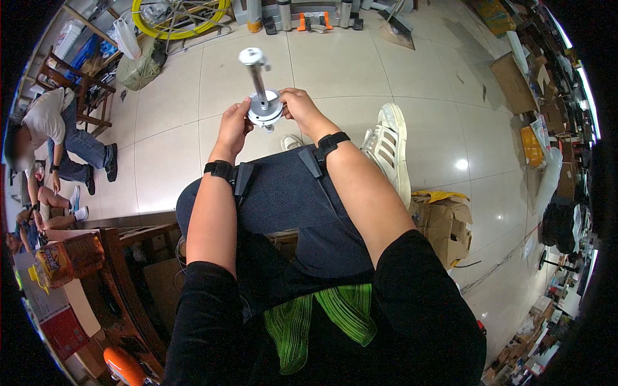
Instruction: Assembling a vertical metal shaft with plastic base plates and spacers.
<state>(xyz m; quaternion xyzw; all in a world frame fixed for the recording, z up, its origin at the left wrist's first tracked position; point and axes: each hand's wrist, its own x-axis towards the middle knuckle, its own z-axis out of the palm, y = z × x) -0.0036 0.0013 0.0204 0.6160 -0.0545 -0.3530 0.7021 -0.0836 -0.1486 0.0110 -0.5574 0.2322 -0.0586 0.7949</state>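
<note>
Between my two hands, out beyond my knees, is a metal fitting with a round white disc base [265, 114] and an upright silver post [259, 82]. A smaller round white cap [252, 56] tops the post, and a small knob shows under the disc. My left hand [234, 126] grips the disc's left edge, thumb on its top side. At the right edge, my right hand [300, 108] closes on the disc with its fingers curled. Black straps with dark grey pieces circle both wrists.
At the left, another person [58, 128] leans near a wooden chair [87, 96]. A cable reel with yellow cable [148, 29] stands far left. A torn cardboard box [444, 225] sits right of my white shoe [388, 148]. Cluttered boxes line the right side; a wooden table holds an oil jug [71, 257].
</note>
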